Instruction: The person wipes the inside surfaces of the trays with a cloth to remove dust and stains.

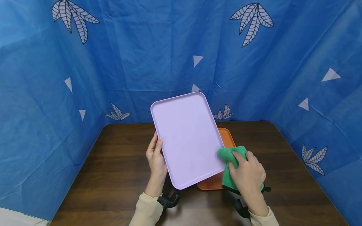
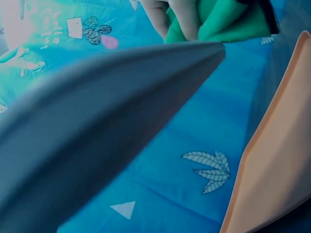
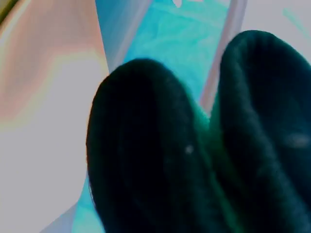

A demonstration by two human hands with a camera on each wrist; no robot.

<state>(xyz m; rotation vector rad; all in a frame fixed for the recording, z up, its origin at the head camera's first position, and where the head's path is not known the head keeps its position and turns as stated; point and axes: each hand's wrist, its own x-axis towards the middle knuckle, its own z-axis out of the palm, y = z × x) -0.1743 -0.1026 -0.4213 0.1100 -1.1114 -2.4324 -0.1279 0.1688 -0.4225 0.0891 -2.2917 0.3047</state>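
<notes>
A light purple tray (image 1: 188, 139) is held up and tilted above the table, its inner face toward the head camera. My left hand (image 1: 157, 158) grips its left edge, thumb on the near side; the other fingers are partly hidden behind. My right hand (image 1: 249, 172) holds a green cloth (image 1: 230, 179) with a dark border at the tray's right edge, near the lower corner. In the left wrist view the tray's shadowed underside (image 2: 112, 111) fills the left, with the green cloth (image 2: 233, 19) above its far end. Dark folds of cloth (image 3: 146, 145) cover much of the right wrist view.
An orange tray (image 1: 210, 183) lies on the dark wooden table (image 1: 113, 166), partly covered from view by the purple one. Blue curtain (image 1: 147, 56) with leaf and triangle prints surrounds the table's back and sides. Black bands (image 1: 169, 200) sit at both wrists.
</notes>
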